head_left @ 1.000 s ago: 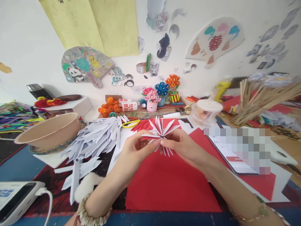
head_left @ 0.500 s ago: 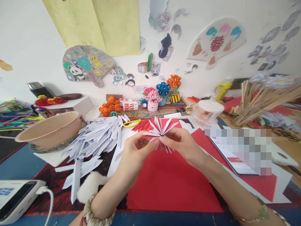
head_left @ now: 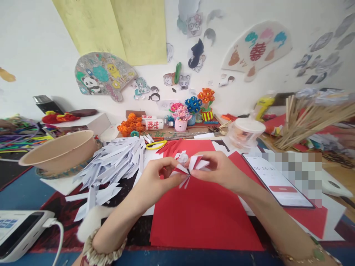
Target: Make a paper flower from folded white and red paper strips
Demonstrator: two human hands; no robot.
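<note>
My left hand (head_left: 161, 176) and my right hand (head_left: 217, 169) meet above a red paper sheet (head_left: 205, 218). Together they pinch a small fan of folded red-and-white paper strips (head_left: 191, 166). The left fingers grip its left side, the right fingers close over its right half. The fan looks squeezed together, with a few strip ends sticking out below. A pile of folded white paper strips (head_left: 113, 160) lies just left of my left hand.
A tan bowl (head_left: 59, 150) stands at left, yellow scissors (head_left: 155, 145) behind the strips, a clear lidded tub (head_left: 246, 131) and a bundle of wooden sticks (head_left: 310, 118) at right. A phone (head_left: 277, 181) lies right of the red sheet; a white device (head_left: 19, 231) at bottom left.
The paper fan stood spread open and upright; now my hands have pressed it together and tipped it down, with the right fingers folded over it.
</note>
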